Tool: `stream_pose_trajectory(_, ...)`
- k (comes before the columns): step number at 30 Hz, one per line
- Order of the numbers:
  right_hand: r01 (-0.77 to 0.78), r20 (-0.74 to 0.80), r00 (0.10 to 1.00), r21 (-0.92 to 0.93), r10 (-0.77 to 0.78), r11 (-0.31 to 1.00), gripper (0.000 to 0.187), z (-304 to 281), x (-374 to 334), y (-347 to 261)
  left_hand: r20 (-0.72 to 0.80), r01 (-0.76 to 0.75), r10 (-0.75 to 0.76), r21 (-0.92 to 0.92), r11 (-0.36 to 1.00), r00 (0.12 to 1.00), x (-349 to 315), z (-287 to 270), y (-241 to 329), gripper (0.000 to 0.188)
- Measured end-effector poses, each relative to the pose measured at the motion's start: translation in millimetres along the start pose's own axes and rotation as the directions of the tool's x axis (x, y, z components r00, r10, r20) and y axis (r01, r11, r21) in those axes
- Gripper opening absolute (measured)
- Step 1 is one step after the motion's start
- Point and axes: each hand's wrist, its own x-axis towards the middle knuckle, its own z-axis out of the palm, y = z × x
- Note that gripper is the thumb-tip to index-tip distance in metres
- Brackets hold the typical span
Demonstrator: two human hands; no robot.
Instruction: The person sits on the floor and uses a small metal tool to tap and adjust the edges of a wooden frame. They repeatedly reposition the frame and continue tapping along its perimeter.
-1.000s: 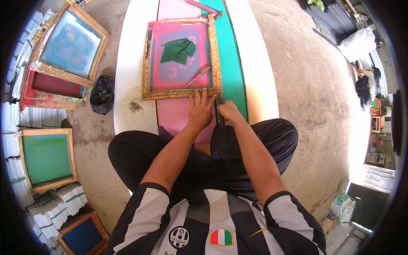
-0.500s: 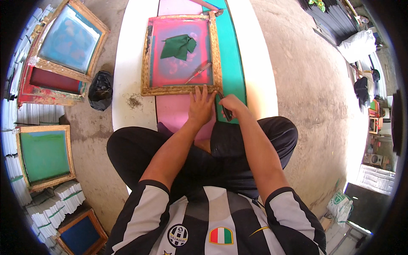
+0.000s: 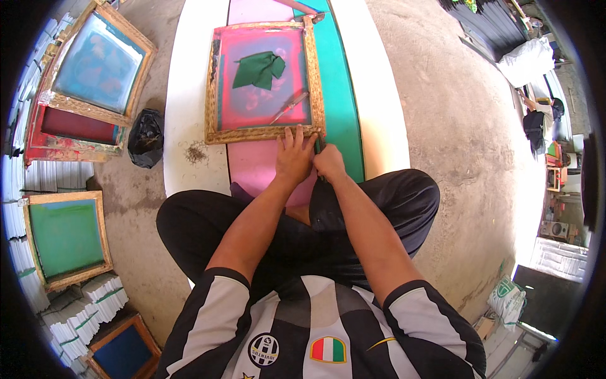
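Note:
A wooden screen-printing frame [image 3: 259,134] with a pink and blue mesh lies flat on the board before me. My left hand [image 3: 294,158] presses its near rail close to the right corner, fingers stretched out and thumb toward that corner. Just beside it, my right hand [image 3: 329,163] is closed round a dark-handled hand tool [image 3: 318,146], whose tip meets the frame's near right corner. Most of the tool is hidden by the fist. On the mesh rest a crumpled dark green cloth [image 3: 259,71] and a screwdriver [image 3: 290,107] with a reddish shaft.
The board [image 3: 379,114] has white, pink and green stripes. A hammer [image 3: 310,11] lies beyond the frame. To the left are a black plastic bag [image 3: 146,139], a blue-mesh frame [image 3: 98,66], a green-mesh frame [image 3: 66,237] and paper stacks [image 3: 82,312]. Another person [image 3: 538,123] is far right.
My right fist has turned and shifted slightly left, closer to my left hand, so the tool's handle now shows less. My left hand stays on the rail.

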Motion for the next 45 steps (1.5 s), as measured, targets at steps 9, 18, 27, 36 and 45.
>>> stream_pose_trajectory(9, -0.072, -0.098, 0.994, -0.19, 0.054, 0.979, 0.026, -26, -50, -51, -0.033, 0.001, -0.001, 0.003, 1.0, 0.999, 1, 1, 0, 0.062)
stream_pose_trajectory(18, -0.005, -0.07, 0.997, -0.267, -0.014, 0.964, 0.028, -36, -58, -47, -0.164, 0.105, -0.187, -0.409, 0.907, 0.969, 15, -9, -14, 0.041)
stream_pose_trajectory(27, 0.407, 0.023, 0.913, -0.061, -0.406, 0.911, 0.02, -28, -51, -34, 0.644, 0.644, -0.122, -0.764, -0.046, 0.755, 24, -35, -60, 0.032)
stream_pose_trajectory(36, 0.277, 0.373, 0.839, 0.334, -0.397, 0.901, 0.029, -36, -42, -47, 0.704, 0.645, -0.065, -0.68, -0.35, 0.707, 13, -36, -80, 0.028)
stream_pose_trajectory(45, 0.234, 0.487, 0.757, 0.419, -0.435, 0.877, 0.024, -34, -40, -66, 0.734, 0.623, -0.072, -0.619, -0.478, 0.675, 10, -42, -100, 0.023)
